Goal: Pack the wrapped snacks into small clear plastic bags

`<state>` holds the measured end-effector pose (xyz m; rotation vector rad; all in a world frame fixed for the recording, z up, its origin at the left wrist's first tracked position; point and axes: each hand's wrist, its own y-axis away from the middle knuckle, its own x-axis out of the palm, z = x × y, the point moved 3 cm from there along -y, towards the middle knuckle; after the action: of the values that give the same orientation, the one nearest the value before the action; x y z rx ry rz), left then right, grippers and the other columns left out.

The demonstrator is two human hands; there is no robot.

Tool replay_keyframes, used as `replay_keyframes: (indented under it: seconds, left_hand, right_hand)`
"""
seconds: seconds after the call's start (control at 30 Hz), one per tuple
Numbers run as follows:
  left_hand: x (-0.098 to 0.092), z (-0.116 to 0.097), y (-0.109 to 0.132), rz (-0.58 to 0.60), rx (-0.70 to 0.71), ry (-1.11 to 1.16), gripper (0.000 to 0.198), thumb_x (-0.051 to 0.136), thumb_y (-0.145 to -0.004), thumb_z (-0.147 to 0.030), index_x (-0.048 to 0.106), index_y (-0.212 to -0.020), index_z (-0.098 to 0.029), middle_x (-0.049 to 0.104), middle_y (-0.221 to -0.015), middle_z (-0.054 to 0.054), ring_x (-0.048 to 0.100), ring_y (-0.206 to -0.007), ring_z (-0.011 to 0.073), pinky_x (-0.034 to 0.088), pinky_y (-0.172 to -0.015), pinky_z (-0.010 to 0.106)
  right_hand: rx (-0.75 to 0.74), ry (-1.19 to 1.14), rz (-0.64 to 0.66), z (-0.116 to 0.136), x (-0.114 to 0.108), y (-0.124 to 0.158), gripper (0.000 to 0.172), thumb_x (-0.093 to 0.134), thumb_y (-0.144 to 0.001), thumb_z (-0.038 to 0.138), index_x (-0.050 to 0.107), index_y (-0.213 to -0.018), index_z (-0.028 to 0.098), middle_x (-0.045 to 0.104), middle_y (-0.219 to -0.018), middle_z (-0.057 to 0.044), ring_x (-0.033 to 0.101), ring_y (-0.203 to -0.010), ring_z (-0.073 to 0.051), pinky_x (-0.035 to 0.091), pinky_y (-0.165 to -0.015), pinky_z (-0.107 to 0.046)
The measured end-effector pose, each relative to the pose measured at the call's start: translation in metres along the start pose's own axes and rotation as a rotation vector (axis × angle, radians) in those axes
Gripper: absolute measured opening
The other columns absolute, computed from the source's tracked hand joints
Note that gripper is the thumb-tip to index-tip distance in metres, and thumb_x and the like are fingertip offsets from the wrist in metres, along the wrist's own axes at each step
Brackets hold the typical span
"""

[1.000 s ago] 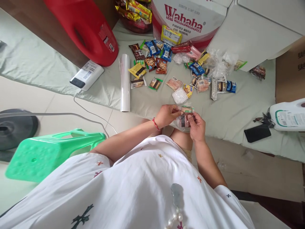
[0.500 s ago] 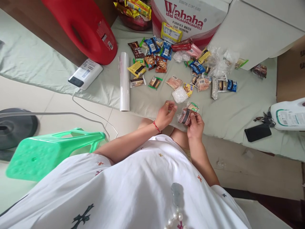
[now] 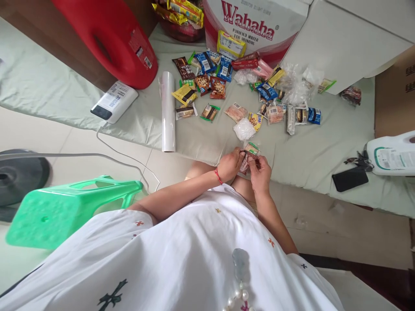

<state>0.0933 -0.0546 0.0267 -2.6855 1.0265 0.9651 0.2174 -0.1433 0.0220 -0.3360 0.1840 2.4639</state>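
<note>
My left hand (image 3: 229,165), with a red string bracelet at its wrist, is closed on the left edge of a reddish-brown wrapped snack packet (image 3: 244,166). My right hand (image 3: 260,173) pinches the same packet from the right, so both hands hold it over my lap at the cloth's near edge. Just behind the fingers lies a green-edged snack packet (image 3: 252,148); whether it touches the held one I cannot tell. A clear crumpled plastic bundle (image 3: 244,129) sits beyond it, beside a yellow cookie packet (image 3: 255,121) and a pinkish packet (image 3: 236,112).
Several snack packets (image 3: 218,87) lie towards a Wahaha carton (image 3: 249,26). A roll of clear film (image 3: 167,112) stands left of them, near a red jug (image 3: 129,52) and a white device (image 3: 114,103). On the right are a phone (image 3: 350,179) and white bottle (image 3: 392,155). A green stool (image 3: 65,207) is on the floor.
My left hand has moved right and closed on the reddish-brown packet. My right hand has brought that packet slightly left, so the two hands now meet at it.
</note>
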Motion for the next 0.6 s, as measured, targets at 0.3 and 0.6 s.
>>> replay_keyframes:
  seconds: [0.3,0.6]
  left_hand:
    - [0.006,-0.006,0.003,0.156,0.003,0.458,0.038,0.039,-0.106,-0.056,0.052,-0.097,-0.021,0.064,-0.08,0.001,0.062,-0.07,0.0159,0.046,-0.067,0.028]
    - [0.003,-0.003,-0.004,0.257,0.106,0.175,0.031,0.039,-0.106,-0.042,0.059,-0.095,-0.02,0.065,-0.079,0.003,0.058,-0.07,0.0173,0.043,-0.069,0.029]
  right_hand:
    - [-0.163,0.043,-0.003,0.014,-0.014,-0.016,0.034,0.064,-0.096,0.05,0.079,-0.108,0.023,0.077,-0.104,-0.008,0.071,-0.099,-0.023,0.057,-0.091,-0.038]
    - [-0.181,0.283,0.191,0.018,-0.03,-0.013,0.039,0.057,-0.1,0.048,0.076,-0.123,0.024,0.078,-0.116,-0.009,0.073,-0.104,-0.024,0.058,-0.095,-0.038]
